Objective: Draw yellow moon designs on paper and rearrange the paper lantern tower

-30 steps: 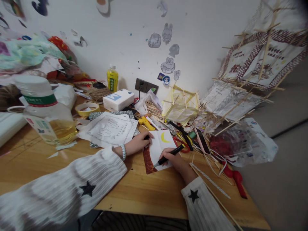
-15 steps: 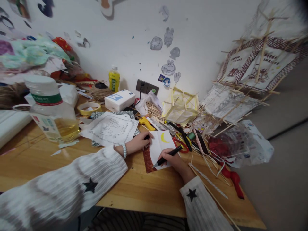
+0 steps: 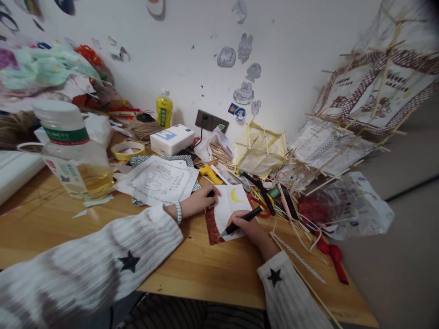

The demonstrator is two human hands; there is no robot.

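A black marker (image 3: 247, 218) with a yellow band near its rear end is gripped in my right hand (image 3: 240, 222), slanting down to the left. Its tip meets a reddish-brown patch near the lower edge of a white sheet of paper (image 3: 224, 201). This brown colouring runs down the sheet's left side, and a yellow crescent moon (image 3: 236, 195) shows near the top right. At the sheet's upper left edge lies my left hand (image 3: 202, 199), fingers curled around a small black object (image 3: 211, 193) that may be the marker's cap; most of it is hidden.
Left of the sheet lie line drawings (image 3: 161, 180) and a large bottle (image 3: 73, 155) of yellowish liquid. Behind it are a yellow glue gun (image 3: 210, 173) and a yellow lantern frame (image 3: 259, 148). Scissors (image 3: 259, 205), a phone (image 3: 288, 201) and thin sticks crowd the right.
The whole view has shifted slightly. Both hands keep their grips, and the marker tip stays on the brown patch with barely any visible movement.
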